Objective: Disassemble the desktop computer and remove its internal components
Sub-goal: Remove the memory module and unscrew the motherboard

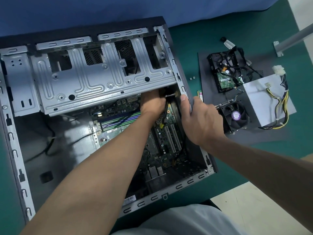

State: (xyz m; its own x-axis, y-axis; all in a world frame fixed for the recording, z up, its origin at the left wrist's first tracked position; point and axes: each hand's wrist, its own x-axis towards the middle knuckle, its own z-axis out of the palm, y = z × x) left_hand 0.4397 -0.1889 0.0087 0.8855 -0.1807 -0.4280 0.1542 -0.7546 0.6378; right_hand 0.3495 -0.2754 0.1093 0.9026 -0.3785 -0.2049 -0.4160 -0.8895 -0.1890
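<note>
Left hand (152, 102): curled round black cable (164, 114).
Right hand (201, 119): clamps case wall (183, 89).
Motherboard (157, 136): you're likely unplugging wiring; pull straight next.

- Board (162, 138) in case (15, 150), cage (94, 78) over its far part.
- Mat (254, 136) R of case: drive (225, 80) at back, fan (236, 116) in front, power supply (264, 102) R.
- 2 screws (192, 78) btwn case & mat.

Fan sticker (236, 115), case barcode label (130, 199): print illegible
</note>
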